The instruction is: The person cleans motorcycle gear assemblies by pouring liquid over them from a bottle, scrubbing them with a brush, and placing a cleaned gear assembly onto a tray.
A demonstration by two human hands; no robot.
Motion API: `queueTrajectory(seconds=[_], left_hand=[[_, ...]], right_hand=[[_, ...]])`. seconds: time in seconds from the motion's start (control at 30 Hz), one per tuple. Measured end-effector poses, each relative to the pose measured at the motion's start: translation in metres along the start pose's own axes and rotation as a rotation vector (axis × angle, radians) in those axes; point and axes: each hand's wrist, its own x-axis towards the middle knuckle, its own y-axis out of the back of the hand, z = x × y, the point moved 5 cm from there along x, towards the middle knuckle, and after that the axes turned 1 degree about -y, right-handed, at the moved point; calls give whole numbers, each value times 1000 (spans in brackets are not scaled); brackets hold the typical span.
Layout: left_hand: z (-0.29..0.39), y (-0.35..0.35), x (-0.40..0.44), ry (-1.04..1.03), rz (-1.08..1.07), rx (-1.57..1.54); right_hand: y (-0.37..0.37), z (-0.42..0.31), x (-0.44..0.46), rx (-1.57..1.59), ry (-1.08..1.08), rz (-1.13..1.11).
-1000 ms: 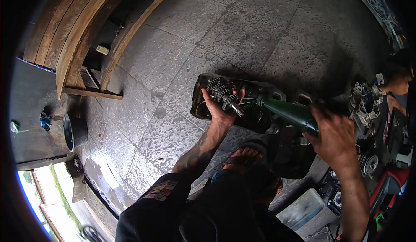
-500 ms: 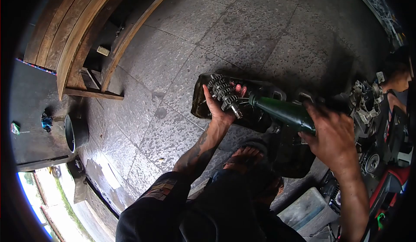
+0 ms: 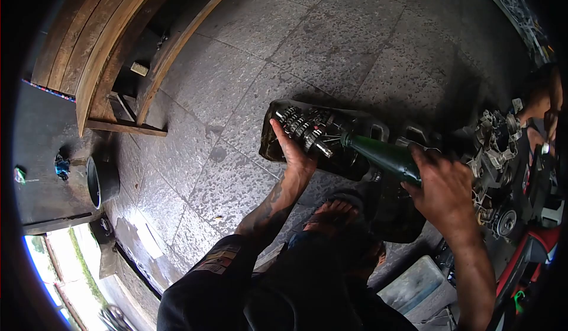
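Bottle (image 3: 381, 155) tipped at gear cluster (image 3: 303, 131), black tray (image 3: 267, 144) below

Step in hand looks like pouring or rinsing: thin pale streaks run between bottle mouth and gears, probably liquid, though which fluid I can't tell. My read: any next move calls for a steady right wrist, with the mouth near the gears and the stream landing inside the tray. Turning the cluster would need a careful left grip; wet, toothed parts could slip.

Left hand (image 3: 297, 158): cradling the gear cluster from below, thumb up along its outer side, other fingers mostly hidden behind it. Forearm reaches out from the body; the bare shaft end points toward the bottle side.

Right hand (image 3: 445, 188): wrapped around the wide end of the bottle, fingers over the top, thumb underneath. Forearm comes up from the lower right; bottle lies nearly level, neck toward the left hand.

Gears sit above the tray, which is on the stone floor (image 3: 236, 97). Dark container (image 3: 397, 215) is just beside it, near the feet. Engine casing (image 3: 500, 140) is off to the right, next to another person's arm (image 3: 537, 105).
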Motion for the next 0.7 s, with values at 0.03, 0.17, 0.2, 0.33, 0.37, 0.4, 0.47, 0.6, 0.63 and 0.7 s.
queueTrajectory(seconds=[0.03, 0.17, 0.2, 0.33, 0.37, 0.4, 0.47, 0.6, 0.63, 0.7], left_hand=[[1, -3, -2, -1, 1, 2], [0, -4, -3, -18, 95, 23], [1, -2, -2, -32, 105, 35], [-1, 4, 2, -16, 117, -6], [-3, 5, 2, -4, 115, -13], [-5, 5, 3, 8, 112, -21], [-10, 5, 1, -2, 94, -30], [-21, 7, -4, 64, 34, 14], [-23, 2, -9, 98, 42, 46], [-25, -2, -14, 136, 26, 67]], right_hand=[[-2, 0, 1, 0, -5, -10], [-14, 4, 1, 100, -133, -144], [-15, 3, 1, 99, -90, -104], [-14, -3, 0, 66, 29, -29], [-14, -3, 0, 67, 29, -30], [-13, -4, 0, 68, 37, -5], [-11, -5, -1, 69, 45, 18], [-1, 0, 1, 26, 5, 19], [-1, 2, 1, 22, -12, -1], [-1, 5, 0, -2, -4, 34]])
